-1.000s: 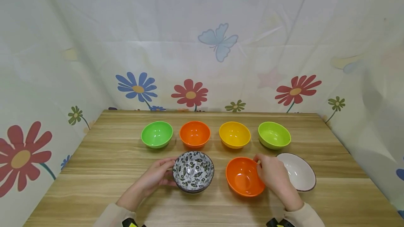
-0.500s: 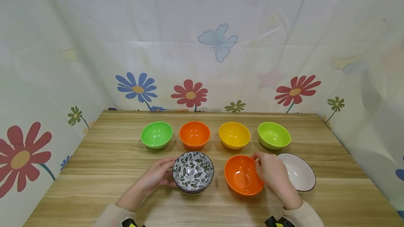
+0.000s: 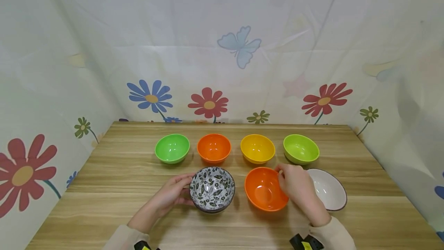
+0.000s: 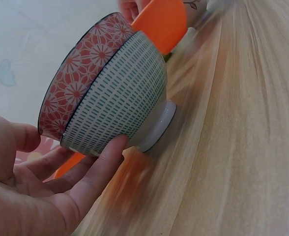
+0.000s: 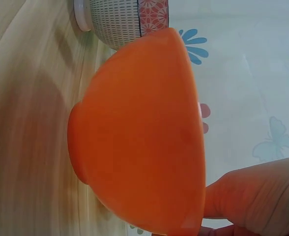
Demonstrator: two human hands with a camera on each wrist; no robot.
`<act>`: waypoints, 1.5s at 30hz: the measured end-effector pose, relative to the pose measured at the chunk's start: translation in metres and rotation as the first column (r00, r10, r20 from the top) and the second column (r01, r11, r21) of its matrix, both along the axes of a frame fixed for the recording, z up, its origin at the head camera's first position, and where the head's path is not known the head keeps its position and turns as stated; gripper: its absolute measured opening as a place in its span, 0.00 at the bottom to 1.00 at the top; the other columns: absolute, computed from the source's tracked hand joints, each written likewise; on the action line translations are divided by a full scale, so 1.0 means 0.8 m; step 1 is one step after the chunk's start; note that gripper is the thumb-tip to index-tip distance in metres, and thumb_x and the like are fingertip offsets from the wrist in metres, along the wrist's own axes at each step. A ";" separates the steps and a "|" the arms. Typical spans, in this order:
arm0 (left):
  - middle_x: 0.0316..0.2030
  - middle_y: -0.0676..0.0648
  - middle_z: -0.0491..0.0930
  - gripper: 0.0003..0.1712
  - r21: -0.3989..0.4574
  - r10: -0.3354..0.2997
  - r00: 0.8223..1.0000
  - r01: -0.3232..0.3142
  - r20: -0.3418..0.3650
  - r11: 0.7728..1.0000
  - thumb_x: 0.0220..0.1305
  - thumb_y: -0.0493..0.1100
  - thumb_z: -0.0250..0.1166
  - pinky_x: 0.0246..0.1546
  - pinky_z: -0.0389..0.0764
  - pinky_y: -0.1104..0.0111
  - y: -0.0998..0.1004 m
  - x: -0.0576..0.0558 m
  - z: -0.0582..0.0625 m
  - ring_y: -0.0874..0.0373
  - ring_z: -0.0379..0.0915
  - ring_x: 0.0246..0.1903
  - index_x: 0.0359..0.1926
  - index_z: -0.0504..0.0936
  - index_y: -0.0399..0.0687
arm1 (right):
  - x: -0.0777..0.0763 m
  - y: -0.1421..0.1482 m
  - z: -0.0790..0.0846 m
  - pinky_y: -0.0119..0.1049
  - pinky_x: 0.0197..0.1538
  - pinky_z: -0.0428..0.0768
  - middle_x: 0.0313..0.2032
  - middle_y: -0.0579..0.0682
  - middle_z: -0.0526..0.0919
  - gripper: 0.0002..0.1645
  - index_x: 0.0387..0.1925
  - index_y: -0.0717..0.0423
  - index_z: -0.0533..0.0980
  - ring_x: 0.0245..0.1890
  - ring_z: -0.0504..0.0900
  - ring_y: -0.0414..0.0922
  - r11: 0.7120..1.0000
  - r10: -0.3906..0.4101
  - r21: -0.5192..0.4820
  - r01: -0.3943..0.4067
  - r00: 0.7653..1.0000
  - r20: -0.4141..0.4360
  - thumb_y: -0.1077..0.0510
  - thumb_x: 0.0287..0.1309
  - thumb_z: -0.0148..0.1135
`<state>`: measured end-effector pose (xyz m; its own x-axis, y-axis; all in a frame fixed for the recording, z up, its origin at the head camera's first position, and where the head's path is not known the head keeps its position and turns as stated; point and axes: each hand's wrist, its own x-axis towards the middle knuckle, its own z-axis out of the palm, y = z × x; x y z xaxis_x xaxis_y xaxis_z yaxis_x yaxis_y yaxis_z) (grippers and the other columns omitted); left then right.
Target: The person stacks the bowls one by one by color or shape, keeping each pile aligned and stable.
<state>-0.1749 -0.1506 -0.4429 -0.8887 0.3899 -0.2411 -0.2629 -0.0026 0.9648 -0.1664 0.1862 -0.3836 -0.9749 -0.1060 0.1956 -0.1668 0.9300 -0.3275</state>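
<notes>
Has moved the orange bowl [image 3: 263,190] a little forward and leftward with the right hand [image 3: 299,185] since the earlier frame; keeps the left hand [image 3: 173,191] in the same place. With the right hand, pinches the orange bowl by the far right part of the rim, bowl just left of the fingers. Cannot tell about contact between its foot and the wooden table [image 3: 114,176]. Just right of the same hand and partly hidden by it, a white bowl [image 3: 329,190] with a dark edge. With the left hand, holds two nested patterned bowls [image 3: 212,188] just to its right: thumb at the rim of the upper bowl [image 4: 78,81], red-flowered outside, fingers against the side of the lower bowl [image 4: 122,91], marked with green dashes. Straight ahead of the left hand, a bright green bowl [image 3: 172,149]; then, rightward, a second orange bowl [image 3: 214,148], a yellow bowl [image 3: 258,149] and, ahead of the right hand, a lime bowl [image 3: 301,149].
</notes>
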 end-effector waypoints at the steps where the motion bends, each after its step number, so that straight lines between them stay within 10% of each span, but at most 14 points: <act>1: 0.54 0.34 0.70 0.29 0.000 0.000 1.000 0.000 0.000 1.000 0.68 0.46 0.48 0.40 0.81 0.55 0.000 0.000 0.000 0.50 0.76 0.43 0.64 0.61 0.32 | 0.000 0.000 0.001 0.29 0.17 0.67 0.17 0.49 0.75 0.06 0.30 0.59 0.80 0.14 0.65 0.41 1.000 0.001 0.003 -0.001 1.000 -0.005 0.67 0.49 0.58; 45: 0.55 0.35 0.71 0.30 0.003 0.002 1.000 -0.002 0.006 1.000 0.69 0.47 0.48 0.41 0.81 0.55 0.000 0.000 0.001 0.50 0.76 0.44 0.64 0.60 0.31 | -0.026 -0.050 0.056 0.28 0.15 0.65 0.18 0.51 0.77 0.06 0.32 0.59 0.81 0.14 0.65 0.42 0.988 0.109 0.119 -0.095 0.987 -0.119 0.65 0.50 0.61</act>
<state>-0.1746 -0.1503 -0.4419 -0.8880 0.3891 -0.2451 -0.2685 -0.0059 0.9633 -0.1875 0.1463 -0.3389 -0.9265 -0.2321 0.2963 -0.2958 0.9358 -0.1920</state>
